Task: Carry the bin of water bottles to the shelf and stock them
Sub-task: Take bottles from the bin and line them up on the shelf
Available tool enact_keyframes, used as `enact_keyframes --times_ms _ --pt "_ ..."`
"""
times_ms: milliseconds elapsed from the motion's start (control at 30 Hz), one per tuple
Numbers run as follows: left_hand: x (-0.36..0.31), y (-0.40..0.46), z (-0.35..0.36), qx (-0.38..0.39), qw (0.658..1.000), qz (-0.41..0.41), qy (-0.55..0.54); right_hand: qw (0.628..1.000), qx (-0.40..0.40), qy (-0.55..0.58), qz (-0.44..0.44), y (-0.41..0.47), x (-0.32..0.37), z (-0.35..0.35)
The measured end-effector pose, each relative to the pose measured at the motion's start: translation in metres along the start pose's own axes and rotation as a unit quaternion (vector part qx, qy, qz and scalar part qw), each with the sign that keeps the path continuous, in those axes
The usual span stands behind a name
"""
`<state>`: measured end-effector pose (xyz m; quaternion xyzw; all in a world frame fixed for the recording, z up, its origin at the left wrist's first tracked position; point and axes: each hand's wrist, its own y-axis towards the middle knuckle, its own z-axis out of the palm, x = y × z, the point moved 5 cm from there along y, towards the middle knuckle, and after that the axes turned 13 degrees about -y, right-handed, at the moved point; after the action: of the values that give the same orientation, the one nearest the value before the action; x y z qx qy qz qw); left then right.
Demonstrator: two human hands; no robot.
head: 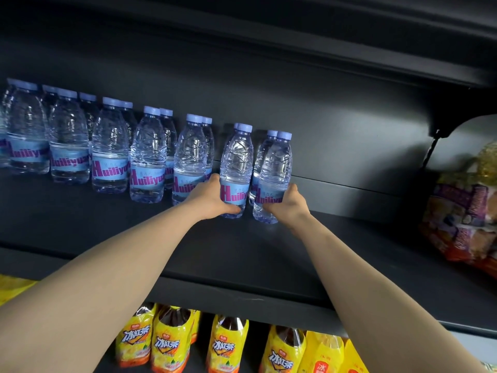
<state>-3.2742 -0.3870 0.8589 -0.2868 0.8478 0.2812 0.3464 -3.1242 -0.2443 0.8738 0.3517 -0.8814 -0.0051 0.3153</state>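
1. The left hand (208,199), at the centre of the frame, grasps a water bottle (236,168) low on its body, thumb across the front below the label and fingers wrapped round the far side; the bottle stands upright on the dark shelf (134,227), its cap above and to the right of the hand.
2. The right hand (289,205), just right of centre, grips a second bottle (275,173) at the label and base, from the bottle's right side; this bottle is upright too, its base on the shelf, just beside the first.
3. Behind each held bottle another cap shows, so a rear bottle stands close behind each.
4. Leftward a row of stocked bottles (107,146) runs in pairs toward the upper left of the frame, all upright.
5. At the right edge sit snack bags (462,211); along the bottom, below the shelf, stand yellow tea bottles (172,343).
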Motion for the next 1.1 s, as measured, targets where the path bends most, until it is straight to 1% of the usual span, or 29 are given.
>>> enact_keyframes --times_ms 167,267,400,567,767,867,933,1033,1100 --pt "0.001 0.001 0.000 0.014 1.000 -0.005 -0.006 1.000 0.006 -0.002 -0.004 0.001 -0.004 0.000" --pt "0.002 0.001 0.000 0.021 1.000 -0.006 -0.013 1.000 0.021 0.003 0.006 0.001 -0.003 0.000" --pt "0.001 0.000 0.001 0.026 0.999 -0.005 -0.020 0.999 0.044 0.026 -0.005 0.020 -0.012 0.010" --pt "0.001 -0.003 0.001 0.020 1.000 -0.008 -0.019 1.000 0.003 0.010 0.022 -0.001 -0.004 0.002" --pt "-0.002 -0.005 0.001 0.021 1.000 -0.010 -0.017 1.000 0.009 -0.009 0.019 0.000 -0.003 0.004" --pt "-0.005 -0.008 -0.002 0.026 1.000 -0.008 0.005 0.999 0.000 -0.046 0.015 -0.007 0.000 0.000" --pt "-0.007 -0.013 -0.007 0.023 0.999 -0.003 0.033 0.995 -0.037 -0.093 0.003 -0.016 0.001 -0.005" --pt "-0.012 -0.028 -0.017 -0.002 0.996 0.018 0.084 0.972 -0.105 -0.207 -0.027 -0.038 0.010 -0.013" --pt "-0.016 -0.044 -0.025 -0.020 0.991 0.048 0.120 0.954 -0.133 -0.266 -0.045 -0.059 0.020 -0.016"
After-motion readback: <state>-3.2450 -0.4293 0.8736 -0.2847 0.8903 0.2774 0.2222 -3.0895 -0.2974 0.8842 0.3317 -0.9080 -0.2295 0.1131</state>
